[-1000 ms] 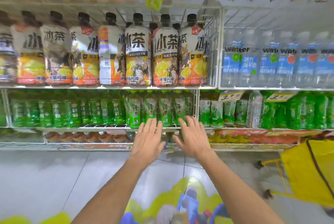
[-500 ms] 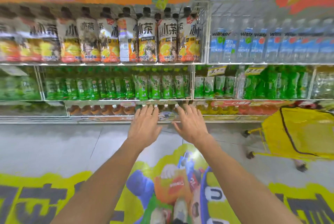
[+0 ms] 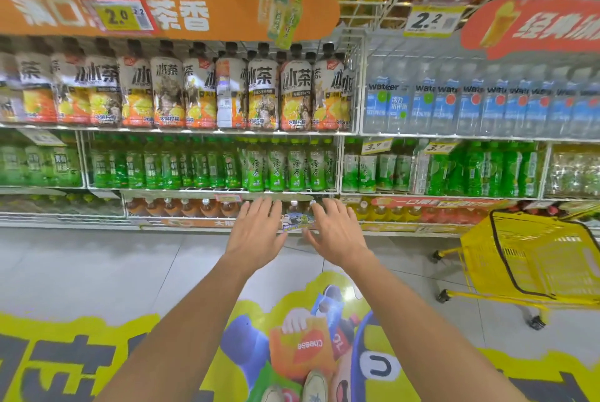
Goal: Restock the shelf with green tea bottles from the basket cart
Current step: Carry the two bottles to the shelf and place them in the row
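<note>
Green tea bottles [image 3: 285,166] with light green labels stand in a row on the wire shelf [image 3: 211,190], second level from the floor. My left hand [image 3: 256,232] and my right hand [image 3: 336,234] are stretched out side by side, palms down, fingers straight and spread, holding nothing. Both hover in front of the lowest shelf, below the green tea row and apart from it. The yellow basket cart [image 3: 532,258] stands on the floor at the right; I see no bottles inside it from here.
Iced tea bottles [image 3: 201,93] fill the shelf above, with water bottles [image 3: 470,106] to their right. Brown and yellow drinks [image 3: 201,208] sit on the bottom shelf. A colourful floor sticker [image 3: 302,346] lies under my arms on grey tiles.
The view has pulled back and tilted up, showing more of the upper shelves and floor. Both hands stay flat and empty, now lower against the shelves.
</note>
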`<act>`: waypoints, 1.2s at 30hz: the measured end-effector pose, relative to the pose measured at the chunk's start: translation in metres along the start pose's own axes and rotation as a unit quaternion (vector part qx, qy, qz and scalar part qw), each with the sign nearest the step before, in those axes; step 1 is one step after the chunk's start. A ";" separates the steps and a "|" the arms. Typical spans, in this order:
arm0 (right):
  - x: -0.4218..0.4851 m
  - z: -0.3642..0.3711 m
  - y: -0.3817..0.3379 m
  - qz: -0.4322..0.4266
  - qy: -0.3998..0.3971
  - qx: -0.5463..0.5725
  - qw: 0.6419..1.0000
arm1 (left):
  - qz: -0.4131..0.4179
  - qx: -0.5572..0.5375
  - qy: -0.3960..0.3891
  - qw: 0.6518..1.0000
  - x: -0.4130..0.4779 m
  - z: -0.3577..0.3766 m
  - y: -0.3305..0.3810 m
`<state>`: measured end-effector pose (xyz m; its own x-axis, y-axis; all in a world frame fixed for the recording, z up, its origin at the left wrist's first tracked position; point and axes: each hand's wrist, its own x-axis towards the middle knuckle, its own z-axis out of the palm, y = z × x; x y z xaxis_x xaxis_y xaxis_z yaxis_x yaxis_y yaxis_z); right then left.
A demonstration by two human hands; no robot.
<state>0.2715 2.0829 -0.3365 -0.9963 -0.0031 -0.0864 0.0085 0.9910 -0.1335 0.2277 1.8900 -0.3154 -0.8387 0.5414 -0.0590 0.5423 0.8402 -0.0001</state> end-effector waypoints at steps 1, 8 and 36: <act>0.003 -0.005 0.001 -0.001 0.002 0.000 1.000 | -0.003 -0.001 0.005 1.000 0.003 -0.005 -0.001; 0.031 -0.020 0.006 -0.012 0.007 -0.017 1.000 | -0.016 -0.001 0.000 1.000 0.024 -0.023 -0.004; 0.259 0.288 0.098 0.091 0.131 -0.070 0.985 | -0.054 0.074 0.161 0.983 0.224 0.312 -0.142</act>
<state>0.0387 2.1406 -0.6562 -0.9676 0.1926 0.1636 0.1952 0.9808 -0.0001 -0.0214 1.8822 -0.6404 -0.8515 0.4511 0.2674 0.4300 0.8925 -0.1363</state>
